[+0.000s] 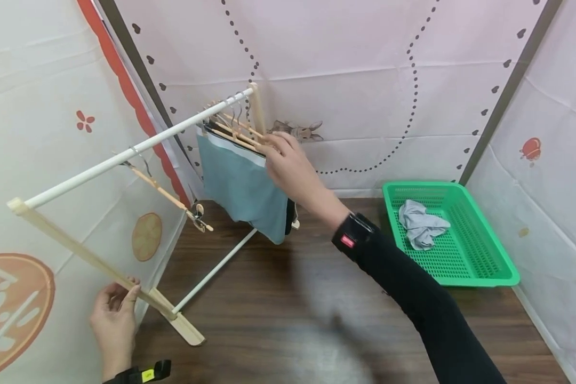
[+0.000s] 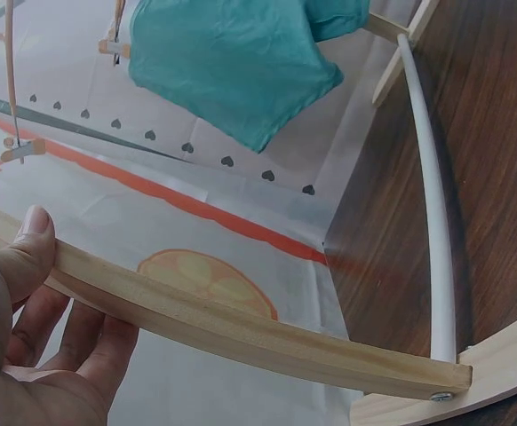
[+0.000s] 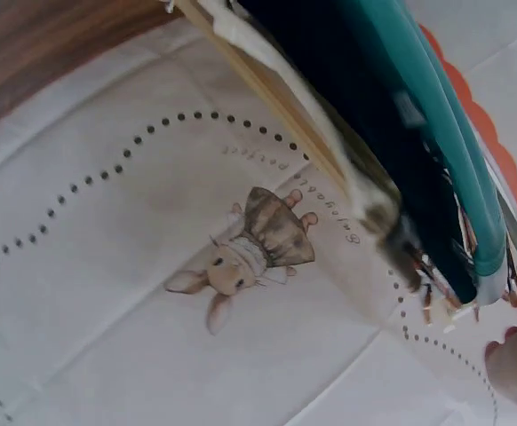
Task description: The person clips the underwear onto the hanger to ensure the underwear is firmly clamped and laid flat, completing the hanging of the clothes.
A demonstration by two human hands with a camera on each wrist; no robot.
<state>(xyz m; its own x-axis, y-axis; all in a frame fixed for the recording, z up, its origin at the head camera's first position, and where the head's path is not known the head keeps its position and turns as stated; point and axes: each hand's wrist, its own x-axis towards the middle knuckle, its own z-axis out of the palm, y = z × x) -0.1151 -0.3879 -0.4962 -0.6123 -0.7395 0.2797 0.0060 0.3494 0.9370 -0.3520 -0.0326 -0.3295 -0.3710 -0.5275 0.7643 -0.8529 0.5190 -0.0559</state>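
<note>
A small clothes rack with a white rod (image 1: 149, 141) stands at the left. My left hand (image 1: 115, 314) grips its near wooden upright (image 2: 241, 328), thumb on one side and fingers on the other. At the rod's far end, several wooden clothes hangers (image 1: 230, 130) hang bunched together. From the nearest of them hangs a blue-green garment (image 1: 240, 184) with a pale waistband, and darker cloth (image 3: 356, 106) is behind it. My right hand (image 1: 290, 165) pinches the hangers' near ends, its fingertips partly hidden. One bare clip hanger (image 1: 168, 197) hangs apart, nearer the left hand.
A green plastic basket (image 1: 485, 242) sits on the floor at the right, with a crumpled grey cloth (image 1: 422, 224) inside. Printed fabric walls enclose the dark wooden floor (image 1: 278, 320). A lower white bar (image 1: 216, 269) joins the rack's feet.
</note>
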